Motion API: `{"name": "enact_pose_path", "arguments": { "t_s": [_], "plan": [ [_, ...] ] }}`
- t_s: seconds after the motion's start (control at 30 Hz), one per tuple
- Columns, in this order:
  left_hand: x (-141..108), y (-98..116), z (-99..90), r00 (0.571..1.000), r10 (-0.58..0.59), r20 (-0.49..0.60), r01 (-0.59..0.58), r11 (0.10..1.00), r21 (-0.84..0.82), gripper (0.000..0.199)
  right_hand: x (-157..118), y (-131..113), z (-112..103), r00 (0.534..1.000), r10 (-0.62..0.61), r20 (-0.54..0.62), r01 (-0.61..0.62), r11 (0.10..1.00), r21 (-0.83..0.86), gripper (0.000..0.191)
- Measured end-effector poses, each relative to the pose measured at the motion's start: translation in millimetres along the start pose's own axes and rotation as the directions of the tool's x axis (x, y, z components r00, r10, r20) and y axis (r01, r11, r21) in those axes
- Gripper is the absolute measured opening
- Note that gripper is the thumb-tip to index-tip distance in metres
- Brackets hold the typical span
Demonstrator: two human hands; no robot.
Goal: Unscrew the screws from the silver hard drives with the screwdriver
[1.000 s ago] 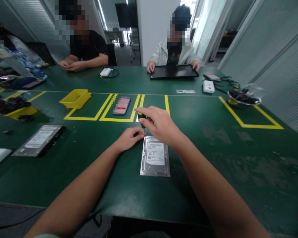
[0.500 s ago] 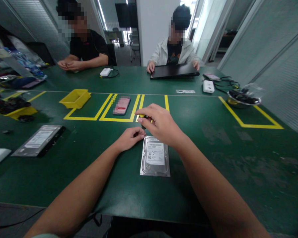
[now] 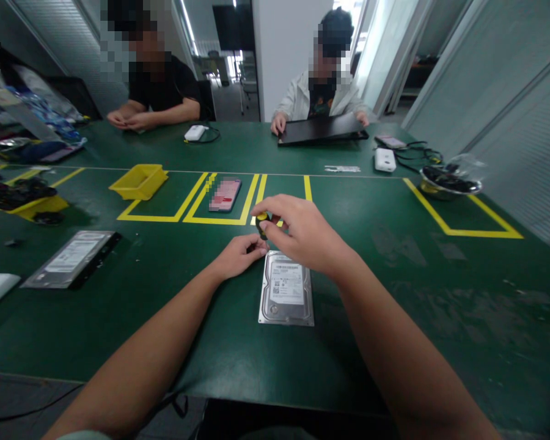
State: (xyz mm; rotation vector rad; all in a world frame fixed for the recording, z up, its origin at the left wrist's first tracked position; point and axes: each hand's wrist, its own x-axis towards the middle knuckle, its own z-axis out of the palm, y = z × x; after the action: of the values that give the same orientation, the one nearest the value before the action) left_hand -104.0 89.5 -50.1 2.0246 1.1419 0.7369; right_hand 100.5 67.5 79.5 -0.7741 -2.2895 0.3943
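Observation:
A silver hard drive (image 3: 285, 290) with a white label lies flat on the green table in front of me. My right hand (image 3: 297, 229) is above its far edge, fingers closed round the yellow and black handle of a screwdriver (image 3: 262, 225). The tool's tip points down near the drive's far left corner. Close by, my left hand (image 3: 242, 253) rests on the table with thumb and forefinger pinched together at that same corner. What lies between those fingertips, if anything, is too small to make out.
Another hard drive (image 3: 73, 260) with a black edge lies at left. Beyond are a yellow bin (image 3: 140, 182), a phone (image 3: 225, 194) and a metal bowl (image 3: 450, 183) of dark parts. Across the table, one person holds a black panel (image 3: 323, 129); another person's hands (image 3: 131, 119) rest on the edge.
My right hand has turned slightly and the screwdriver handle has shifted a little in its fingers. My left hand and the hard drive stay in place.

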Motion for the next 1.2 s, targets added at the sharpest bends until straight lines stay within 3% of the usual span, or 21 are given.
{"name": "enact_pose_path", "arguments": {
  "t_s": [0.3,0.8,1.0,1.2],
  "plan": [
    [0.6,2.3,0.3,1.0,0.011,0.012,-0.011,1.0,0.008,0.021,0.1,-1.7,3.1,0.996,0.059,-0.064,-0.06,0.998,-0.019,0.015],
    [0.9,3.6,0.5,1.0,0.003,0.015,-0.003,0.999,0.034,0.022,1.0,-1.5,2.6,0.996,0.038,-0.076,-0.041,0.999,-0.029,0.021],
    [0.5,7.5,-0.1,1.0,0.008,0.019,-0.009,0.999,0.042,0.021,1.1,2.0,7.4,0.982,0.076,-0.175,-0.081,0.996,-0.025,0.01],
    [0.9,8.6,-1.0,1.0,0.001,0.019,-0.002,0.999,0.052,0.02,1.2,3.9,5.8,0.987,0.076,-0.139,-0.082,0.996,-0.037,0.011]
  ]
}}
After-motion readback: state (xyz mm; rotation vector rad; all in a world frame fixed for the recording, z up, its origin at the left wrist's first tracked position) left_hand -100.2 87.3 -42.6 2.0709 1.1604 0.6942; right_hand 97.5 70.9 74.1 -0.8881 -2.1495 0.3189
